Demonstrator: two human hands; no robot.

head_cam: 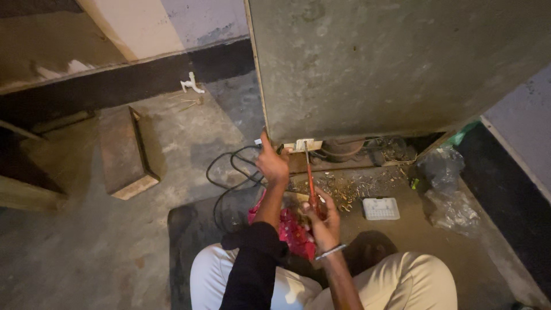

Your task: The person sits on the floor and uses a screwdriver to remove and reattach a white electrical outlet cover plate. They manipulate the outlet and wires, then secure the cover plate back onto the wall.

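Note:
My right hand (323, 217) grips the handle of a red screwdriver (310, 178), whose shaft runs up to a small white part (304, 144) at the bottom edge of a large grey metal cabinet (396, 63). My left hand (272, 162) rests against that lower corner with the forefinger raised, beside the white part. A black sleeve covers my left arm. My knees in pale trousers show at the bottom.
A black cable (229, 172) loops on the concrete floor to the left. A pink cloth (293, 232) lies under my arms. A white plastic cover (381, 208), debris, and plastic bags (447, 183) lie to the right. A wooden block (123, 152) sits left.

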